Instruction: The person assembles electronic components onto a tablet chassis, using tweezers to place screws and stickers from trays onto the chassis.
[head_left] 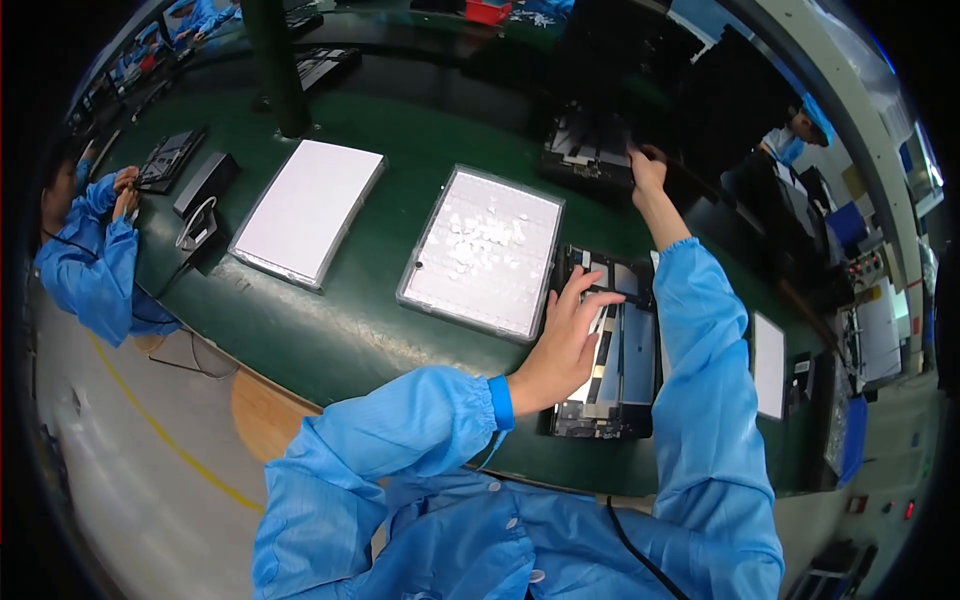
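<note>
My left hand [566, 340] lies flat, fingers spread, on an opened black tablet chassis [610, 345] with grey metal parts inside, on the green bench [380, 130]. My right hand [648, 168] reaches far forward and touches the edge of another opened black device [590, 150] at the back of the bench; its fingers look pinched on that edge. Both arms wear blue sleeves.
A white panel speckled with small clear pieces [485, 250] lies left of the chassis, a plain white panel [308, 208] farther left. A person in blue [95, 250] works at the bench's left end. Another white panel [768, 362] lies to the right.
</note>
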